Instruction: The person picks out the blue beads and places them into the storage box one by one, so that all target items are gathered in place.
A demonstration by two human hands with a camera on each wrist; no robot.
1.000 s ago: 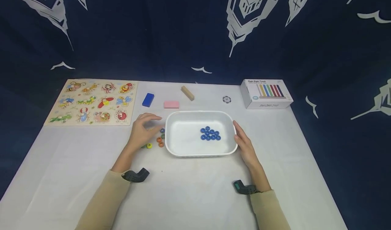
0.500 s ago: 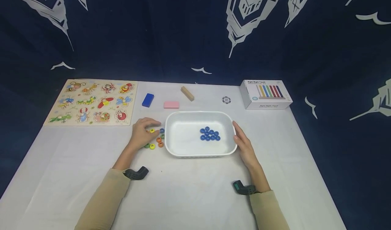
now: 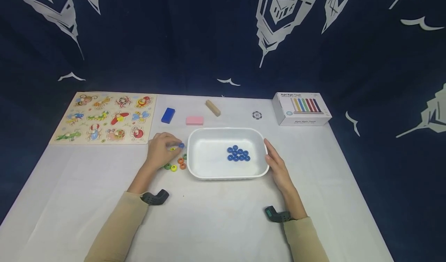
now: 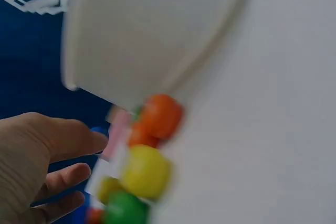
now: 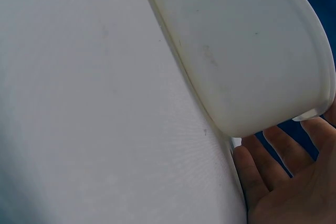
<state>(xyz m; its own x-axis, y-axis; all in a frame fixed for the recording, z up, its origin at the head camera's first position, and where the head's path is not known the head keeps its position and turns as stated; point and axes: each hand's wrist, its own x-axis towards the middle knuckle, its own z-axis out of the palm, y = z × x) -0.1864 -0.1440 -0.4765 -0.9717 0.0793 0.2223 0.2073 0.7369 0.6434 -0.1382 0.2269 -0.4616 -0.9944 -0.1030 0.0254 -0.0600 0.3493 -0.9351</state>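
Note:
My left hand [image 3: 161, 149] pinches a blue bead [image 3: 181, 145] between thumb and fingertips, just left of the white tray [image 3: 205, 153]. In the left wrist view the bead is mostly hidden behind the thumb. Below and beside this hand lie orange beads [image 3: 182, 166], a yellow bead [image 3: 174, 168] and green beads [image 3: 168, 166]; the hand covers some of the group. Several blue beads [image 3: 240, 157] sit in a cluster inside the tray, right of its middle. Against the tray's right end rests my right hand [image 3: 280, 169], its fingers extended along the wall and rim.
Behind the tray lie a blue block [image 3: 168, 115], a pink block [image 3: 194, 120], a wooden block [image 3: 213, 108] and a round chip [image 3: 257, 115]. An insect puzzle board [image 3: 104, 119] is at the back left, a white box [image 3: 301, 109] at the back right.
The left hand has closed its fingertips on the blue bead beside the tray and drawn it slightly up and left. The right hand has stayed at the tray's end.

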